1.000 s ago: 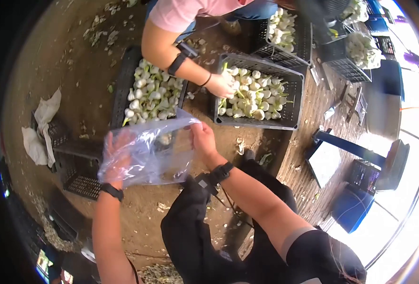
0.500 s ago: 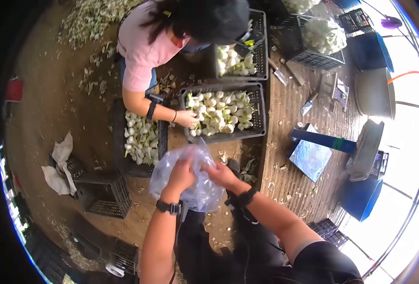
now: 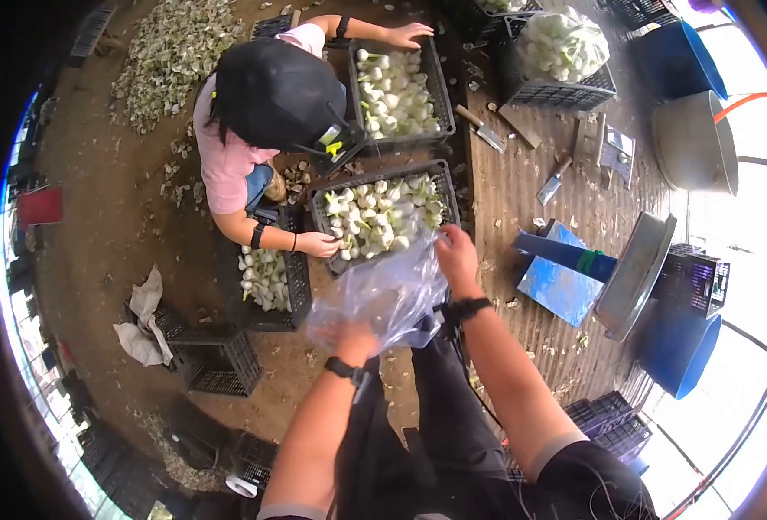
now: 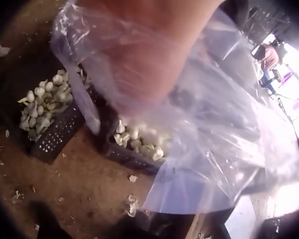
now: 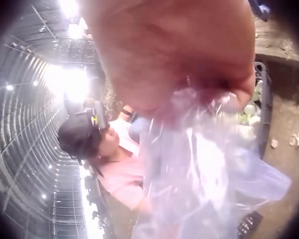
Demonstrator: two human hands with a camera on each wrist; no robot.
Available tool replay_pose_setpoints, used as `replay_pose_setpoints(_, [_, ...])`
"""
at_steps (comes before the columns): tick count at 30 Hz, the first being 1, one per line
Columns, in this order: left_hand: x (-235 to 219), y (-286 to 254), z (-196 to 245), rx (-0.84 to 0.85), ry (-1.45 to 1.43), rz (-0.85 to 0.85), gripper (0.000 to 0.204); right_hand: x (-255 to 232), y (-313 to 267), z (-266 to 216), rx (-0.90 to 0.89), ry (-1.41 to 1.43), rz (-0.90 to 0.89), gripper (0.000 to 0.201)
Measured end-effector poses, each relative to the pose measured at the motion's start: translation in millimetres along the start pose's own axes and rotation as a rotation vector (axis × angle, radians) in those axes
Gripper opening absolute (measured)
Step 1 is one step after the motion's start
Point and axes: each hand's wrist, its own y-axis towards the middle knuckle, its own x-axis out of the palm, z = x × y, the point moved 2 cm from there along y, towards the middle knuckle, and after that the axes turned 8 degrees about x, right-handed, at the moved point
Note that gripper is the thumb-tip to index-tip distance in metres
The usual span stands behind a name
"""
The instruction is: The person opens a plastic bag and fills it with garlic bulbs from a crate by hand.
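Observation:
A clear plastic bag [image 3: 383,295] hangs crumpled between my two hands, in front of the near crate of garlic bulbs [image 3: 375,217]. My right hand [image 3: 459,260] pinches its edge at the right; in the right wrist view the plastic [image 5: 199,174] runs out from under the curled fingers. My left hand [image 3: 355,341] is at the bag's lower left, blurred. In the left wrist view, film lies over this hand [image 4: 144,64] and hides its fingers, so I cannot tell their grip. The near crate [image 4: 134,158] shows beyond the film there.
Across from me a person in a pink shirt [image 3: 214,173] reaches into the near crate. Other garlic crates stand left [image 3: 297,290] and behind [image 3: 440,95]. On the boards at right are knives [image 3: 554,182], a scale [image 3: 561,277] and a filled bag [image 3: 565,43].
My hands came together on the bag, then spread again, with the right hand higher beside the near crate. The other person's far arm now stretches to the back crate. The head view has shifted.

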Motion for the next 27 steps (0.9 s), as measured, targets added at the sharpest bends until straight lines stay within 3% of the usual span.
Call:
replay_pose_setpoints(1, [-10, 0, 14, 0.053, 0.009, -0.104, 0.082, 4, 12, 0, -0.049, -0.014, 0.008, 0.026])
replay_pose_setpoints(2, [-11, 8, 22, 0.087, -0.003, -0.1, 0.08, 8, 24, -1, -0.1, -0.029, 0.018, 0.026])
replay_pose_setpoints(4, [-12, 26, 37, 0.153, -0.027, -0.091, 0.076, 6, 35, -19, -0.09, -0.009, -0.134, 0.027])
replay_pose_setpoints(7, [-63, 51, 44, 0.383, -0.226, 0.06, 0.069, 23, 58, -12, 0.04, 0.045, -0.416, 0.028])
replay_pose_setpoints(9, [-70, 94, 21, 0.629, -0.608, 0.587, 0.074, 34, 63, -2, 0.1, 0.139, -0.54, 0.031])
replay_pose_setpoints(11, [-84, 114, -3, 0.442, -0.289, 0.931, 0.075, 34, 60, 6, 0.09, -0.2, -0.652, 0.041])
replay_pose_setpoints(12, [-86, 116, -8, 0.243, -0.302, 0.849, 0.077, 36, 55, 20, 0.058, -0.257, -0.68, 0.046])
replay_pose_setpoints(14, [-87, 103, -15, 0.223, -0.264, 0.61, 0.069, 30, 41, 36, 0.073, -0.341, -0.799, 0.051])
replay_pose_setpoints(15, [-87, 96, -18, 0.217, -0.24, 0.492, 0.065, 34, 32, 51, 0.079, -0.31, -0.774, 0.05])
replay_pose_setpoints(16, [-80, 87, -21, 0.343, -0.132, 0.274, 0.059, 33, 24, 48, 0.157, -0.279, -0.804, 0.049])
replay_pose_setpoints(17, [-55, 90, -26, 0.695, -0.392, 0.246, 0.044, 33, 17, 43, 0.232, -0.245, -0.836, 0.048])
replay_pose_setpoints(18, [-60, 69, -21, 0.808, -0.559, 0.175, 0.042, 36, 10, 47, 0.238, -0.221, -0.841, 0.046])
replay_pose_setpoints(19, [-73, 45, -16, 0.939, -0.713, 0.256, 0.04, 39, 3, 50, 0.243, -0.196, -0.845, 0.044])
replay_pose_setpoints(21, [-76, 27, -16, 0.932, -0.24, 1.04, 0.04, 37, -9, 47, 0.311, -0.138, -0.923, 0.038])
replay_pose_setpoints(24, [-79, 27, -12, 0.578, -0.152, 1.083, 0.04, 31, -21, 33, 0.384, -0.06, -1.151, 0.032])
replay_pose_setpoints(27, [-52, 75, -39, 0.631, -0.072, 0.948, 0.04, 16, -23, 20, 0.284, -0.12, -1.333, 0.03])
